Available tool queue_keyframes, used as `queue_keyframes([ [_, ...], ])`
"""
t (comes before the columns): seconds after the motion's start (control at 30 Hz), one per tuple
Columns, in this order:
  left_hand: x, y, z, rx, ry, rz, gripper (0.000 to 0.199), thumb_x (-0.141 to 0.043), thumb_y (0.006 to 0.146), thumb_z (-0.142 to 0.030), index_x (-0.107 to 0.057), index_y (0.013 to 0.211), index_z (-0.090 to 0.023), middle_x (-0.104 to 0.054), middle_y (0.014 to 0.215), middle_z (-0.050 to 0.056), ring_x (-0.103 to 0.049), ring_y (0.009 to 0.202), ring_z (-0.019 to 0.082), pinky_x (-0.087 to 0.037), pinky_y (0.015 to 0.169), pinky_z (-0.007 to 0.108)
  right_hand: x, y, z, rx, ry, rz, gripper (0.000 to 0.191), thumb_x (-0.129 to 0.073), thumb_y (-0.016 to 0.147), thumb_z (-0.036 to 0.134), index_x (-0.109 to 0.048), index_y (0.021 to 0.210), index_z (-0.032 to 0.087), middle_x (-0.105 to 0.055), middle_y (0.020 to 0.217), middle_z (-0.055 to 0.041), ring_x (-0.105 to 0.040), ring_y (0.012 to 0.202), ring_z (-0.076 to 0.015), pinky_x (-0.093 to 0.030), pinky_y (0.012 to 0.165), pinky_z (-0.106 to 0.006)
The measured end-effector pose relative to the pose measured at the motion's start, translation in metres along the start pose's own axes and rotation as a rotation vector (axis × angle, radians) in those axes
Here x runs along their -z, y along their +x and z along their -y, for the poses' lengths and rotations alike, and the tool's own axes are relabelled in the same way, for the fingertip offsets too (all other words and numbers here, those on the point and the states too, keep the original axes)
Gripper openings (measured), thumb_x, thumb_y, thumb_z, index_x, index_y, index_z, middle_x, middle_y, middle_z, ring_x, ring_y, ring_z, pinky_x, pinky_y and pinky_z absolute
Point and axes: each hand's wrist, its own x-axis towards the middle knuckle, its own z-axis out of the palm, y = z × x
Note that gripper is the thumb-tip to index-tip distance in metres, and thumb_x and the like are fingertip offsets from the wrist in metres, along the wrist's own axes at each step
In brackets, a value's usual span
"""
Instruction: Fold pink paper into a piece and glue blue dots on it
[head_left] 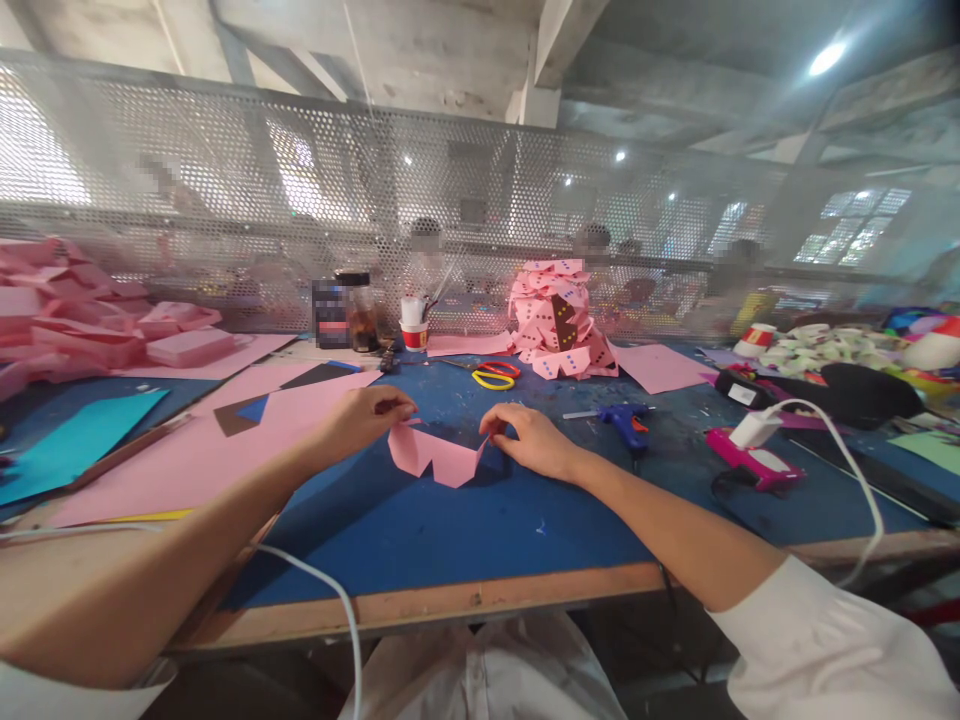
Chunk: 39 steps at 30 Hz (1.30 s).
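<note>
A small pink paper cutout (pixel 442 458), with a notch in its lower edge and angled corners, is held up just over the blue tabletop (pixel 450 545). My left hand (pixel 367 415) pinches its left end between thumb and fingers. At the opposite end, the fingertips of my right hand (pixel 529 437) are closed on the paper's right corner. Behind it lie scissors (pixel 495 375) with red and yellow handles. To the right of my right hand rests a blue glue gun (pixel 624 425).
Pink paper pieces (pixel 75 320) are heaped at the left beside pink sheets (pixel 247 450) and a teal sheet (pixel 82 440). A stack of dotted pink cutouts (pixel 559 320) stands at the back. A pink power strip (pixel 754 460) with a white cable (pixel 847 450) lies right.
</note>
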Motion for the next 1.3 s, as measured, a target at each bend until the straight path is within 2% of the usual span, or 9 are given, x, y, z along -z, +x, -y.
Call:
queue_keyframes([
  [0.63,-0.001,0.000,-0.002,0.011,-0.027,-0.011,0.035,-0.056,0.082,-0.049,-0.076,0.091,-0.022,-0.077,0.086,0.005,-0.069,0.083,0.026,-0.052,0.076,0.034,-0.001,-0.001,0.004,0.036,-0.053,0.029,0.028,-0.058,0.079,-0.001,-0.064,0.094,0.022,-0.067,0.091,-0.0005,-0.059,0.086,-0.0158,-0.045,0.082,-0.030],
  [0.83,-0.002,0.001,0.003,0.002,-0.031,-0.016,0.034,-0.055,0.082,-0.048,-0.076,0.091,-0.023,-0.077,0.087,0.005,-0.070,0.084,0.026,-0.052,0.076,0.034,-0.002,-0.001,0.000,0.012,-0.010,0.038,0.025,-0.059,0.084,0.002,-0.066,0.098,0.022,-0.069,0.096,-0.0013,-0.062,0.090,-0.0159,-0.046,0.085,-0.031],
  [1.07,0.000,0.001,-0.001,0.021,0.003,-0.005,0.035,-0.054,0.082,-0.049,-0.075,0.090,-0.022,-0.077,0.087,0.005,-0.069,0.084,0.026,-0.053,0.076,0.033,-0.003,0.001,-0.001,0.047,-0.007,0.006,0.034,-0.050,0.081,-0.005,-0.067,0.098,0.020,-0.067,0.100,-0.0032,-0.062,0.096,-0.0160,-0.047,0.091,-0.032],
  [1.17,0.000,0.001,0.000,0.015,0.017,-0.011,0.035,-0.054,0.083,-0.049,-0.075,0.090,-0.023,-0.077,0.087,0.006,-0.069,0.082,0.026,-0.052,0.075,0.033,0.000,0.001,0.005,0.051,-0.006,-0.066,0.026,-0.050,0.088,0.002,-0.067,0.095,0.020,-0.066,0.102,-0.0052,-0.061,0.100,-0.0170,-0.046,0.094,-0.034],
  [1.3,0.002,0.001,0.002,0.010,0.019,-0.036,0.036,-0.053,0.082,-0.050,-0.075,0.092,-0.023,-0.076,0.089,0.006,-0.068,0.084,0.027,-0.051,0.075,0.034,0.006,-0.001,0.021,0.101,0.029,-0.083,0.012,-0.055,0.097,0.024,-0.066,0.093,0.021,-0.065,0.100,-0.0045,-0.060,0.100,-0.0174,-0.044,0.096,-0.034],
])
